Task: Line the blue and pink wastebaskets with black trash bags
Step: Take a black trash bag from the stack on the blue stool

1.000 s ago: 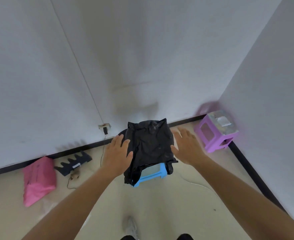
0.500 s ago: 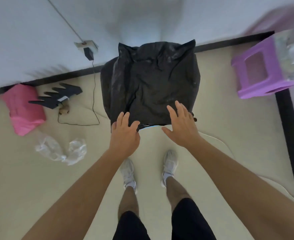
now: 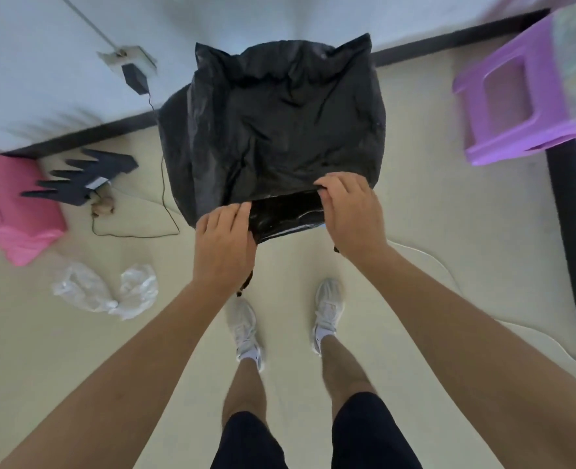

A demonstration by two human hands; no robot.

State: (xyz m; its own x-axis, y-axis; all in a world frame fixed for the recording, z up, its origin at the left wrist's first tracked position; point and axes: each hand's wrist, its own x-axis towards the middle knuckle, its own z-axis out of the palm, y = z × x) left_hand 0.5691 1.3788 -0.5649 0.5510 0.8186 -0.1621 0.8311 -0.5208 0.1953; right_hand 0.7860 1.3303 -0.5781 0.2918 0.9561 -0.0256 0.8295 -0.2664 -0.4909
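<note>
a black trash bag (image 3: 279,130) is lying draped over something on the floor (image 3: 415,231) by the wall. the left hand (image 3: 223,242) and right hand (image 3: 352,211) are pinching its near edge, fingers clenched on the plastic. a pink wastebasket (image 3: 15,204) is lying far left, well apart.

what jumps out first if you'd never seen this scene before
The big black trash bag draped over something in the middle of the floor, with the left hand and right hand pinching its near edge. Then the colours: a pink wastebasket lying on its side at far left, and a purple stool at upper right by the wall.
</note>
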